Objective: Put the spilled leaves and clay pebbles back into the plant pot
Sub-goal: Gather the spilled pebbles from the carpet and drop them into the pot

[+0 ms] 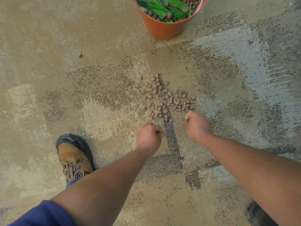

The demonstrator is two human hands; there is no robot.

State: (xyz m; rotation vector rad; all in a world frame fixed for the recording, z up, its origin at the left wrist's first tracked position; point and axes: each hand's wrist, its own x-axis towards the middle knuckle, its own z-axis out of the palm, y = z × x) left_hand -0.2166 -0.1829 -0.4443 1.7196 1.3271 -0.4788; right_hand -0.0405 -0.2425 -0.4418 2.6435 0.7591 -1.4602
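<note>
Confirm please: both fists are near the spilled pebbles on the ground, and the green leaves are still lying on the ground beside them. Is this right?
Not quite. The head view shows the green leaves already inside the orange pot, not on the ground. The rest holds: the left hand and right hand are curled by the spilled pebbles.

Floor [101, 46]: rough, pebbled concrete-type surface, tan in colour. Irregular darker speckled patches [104, 88] lie ahead of and between the hands; one dark strip [171, 137] runs between the hands back toward the person. Paler grey-white worn areas [228, 51] lie ahead of and to the right of the hands. Lighting even and diffuse. No walls, furniture or windows in view.
</note>
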